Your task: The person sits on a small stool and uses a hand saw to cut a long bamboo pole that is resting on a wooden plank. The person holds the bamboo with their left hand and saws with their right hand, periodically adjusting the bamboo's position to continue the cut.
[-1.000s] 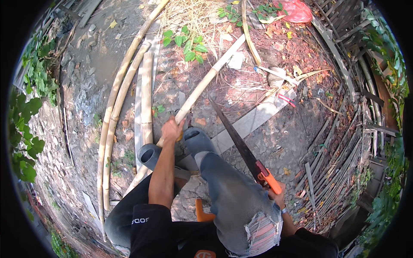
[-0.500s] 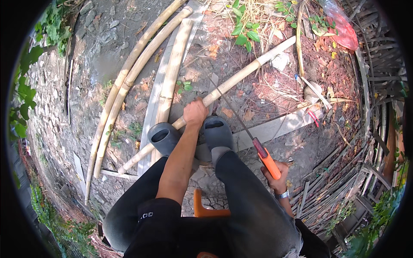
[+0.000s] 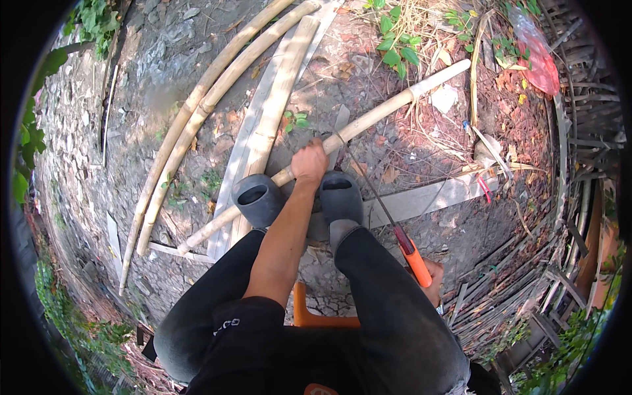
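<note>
My left hand (image 3: 310, 161) is closed around a pale bamboo pole (image 3: 385, 108), which lies slanting across the ground from near left to far right. The pole passes in front of my grey clogs (image 3: 341, 194), near their toes. To the right of my knee, my right hand (image 3: 432, 280) is wrapped round the orange handle (image 3: 417, 262) of a handsaw, partly hidden behind it. The thin saw blade (image 3: 375, 191) runs up and left and crosses the pole just right of my left hand. How deep it sits in the bamboo I cannot tell.
Two long curved bamboo poles (image 3: 191, 135) and a straight thick one (image 3: 280, 92) lie to the left. A grey board (image 3: 428, 201) crosses under the saw. Many thin strips (image 3: 490, 289) are piled at right. A red plastic bag (image 3: 541, 69) lies far right.
The view has shifted, so pole and ground sit further right. My right hand has drawn the saw handle slightly back towards me. My left hand keeps its hold on the pole.
</note>
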Available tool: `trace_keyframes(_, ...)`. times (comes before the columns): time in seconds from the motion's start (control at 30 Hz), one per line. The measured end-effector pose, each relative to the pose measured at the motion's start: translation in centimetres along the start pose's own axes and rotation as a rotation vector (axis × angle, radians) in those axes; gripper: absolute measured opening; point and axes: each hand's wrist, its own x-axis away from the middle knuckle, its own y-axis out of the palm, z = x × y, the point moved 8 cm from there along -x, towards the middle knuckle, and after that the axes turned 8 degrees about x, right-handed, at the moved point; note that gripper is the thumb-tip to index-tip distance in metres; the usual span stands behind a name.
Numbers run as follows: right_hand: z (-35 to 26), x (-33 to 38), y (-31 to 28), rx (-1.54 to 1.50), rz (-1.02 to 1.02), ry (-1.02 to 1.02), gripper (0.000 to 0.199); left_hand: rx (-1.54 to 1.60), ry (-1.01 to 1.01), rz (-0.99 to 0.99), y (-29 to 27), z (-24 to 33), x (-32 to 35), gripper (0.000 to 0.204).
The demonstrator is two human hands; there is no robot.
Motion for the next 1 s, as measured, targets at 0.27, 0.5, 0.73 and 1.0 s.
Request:
trace_keyframes(0.27, -4.4, -0.6, -0.6, -0.008, 0.016, -0.029, 0.009, -0.054, 0.074, 0.068, 0.6, 0.3, -0.3, 0.021)
trace_keyframes(0.5, -1.3, 2.6, -1.3, 0.016, 0.0, 0.065, 0.008, -0.106, 0.139, 0.003, 1.4, 1.4, 1.5, 0.014)
trace_keyframes(0.73, -3.6, 1.2, -0.4, 0.014, 0.009, 0.045, 0.007, -0.115, 0.155, 0.015, 0.7, 1.6, 2.2, 0.014)
trace_keyframes(1.0, -1.4, 7.2, -2.0, -0.007, 0.017, 0.103, 0.007, -0.085, -0.01, -0.15, 1.7, 0.7, 1.9, 0.033)
